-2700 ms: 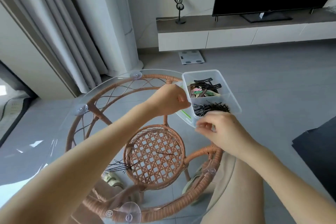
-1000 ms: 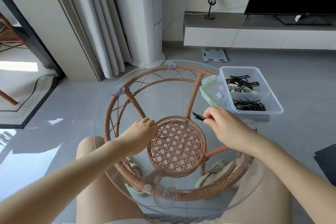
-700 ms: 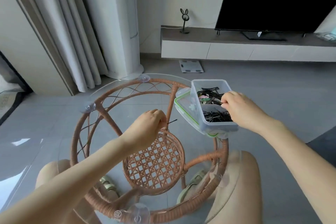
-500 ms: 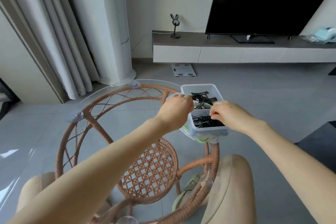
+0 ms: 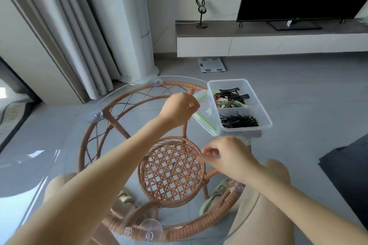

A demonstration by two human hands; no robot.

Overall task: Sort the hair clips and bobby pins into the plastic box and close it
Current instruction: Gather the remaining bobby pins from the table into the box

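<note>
Pulled back since half a second ago: right hand [image 5: 227,155], out of plastic box [image 5: 227,81] to lower centre, fingers curled, tips pinched, blurred; cannot tell any hold. Left hand [image 5: 179,109] curled at lid [image 5: 205,113] edge; grip unclear. One box, centre right, two compartments: hair clips [image 5: 231,98] upper, bobby pins [image 5: 239,121] lower, uncountable. One loose pin [image 5: 172,167] on glass table [image 5: 65,145].

Left hand [image 5: 179,110], right hand [image 5: 229,155]: fingers curled
</note>
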